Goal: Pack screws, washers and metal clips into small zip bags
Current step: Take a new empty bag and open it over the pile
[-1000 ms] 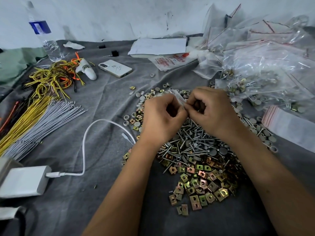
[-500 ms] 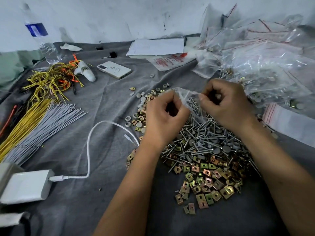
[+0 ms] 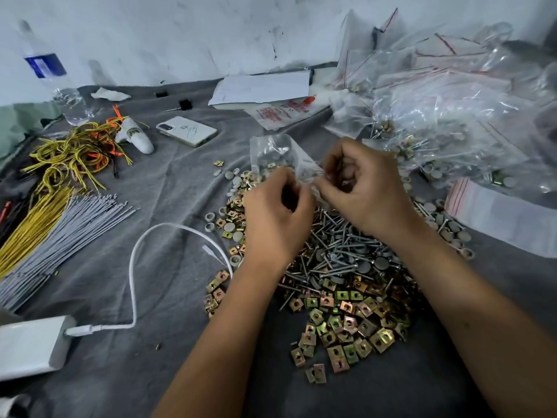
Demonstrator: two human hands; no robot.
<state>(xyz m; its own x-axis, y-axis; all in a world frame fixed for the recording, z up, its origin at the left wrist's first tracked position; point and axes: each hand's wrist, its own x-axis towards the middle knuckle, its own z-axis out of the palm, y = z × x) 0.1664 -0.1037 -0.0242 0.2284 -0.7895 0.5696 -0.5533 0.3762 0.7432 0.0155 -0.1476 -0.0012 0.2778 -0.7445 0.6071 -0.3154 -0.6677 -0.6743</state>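
We find the bag [image 3: 275, 155] held above the far edge of the screw pile [image 3: 337, 251], its body standing up and away from both hands. The left hand [image 3: 275, 215] pinches its near edge; the right hand [image 3: 366, 188] pinches the same edge just beside it, fingers curled. The mouth runs left to right between them. We judge sealing is next; neither hand is nearer. Filled bags [image 3: 452, 116] lie right of the pile.
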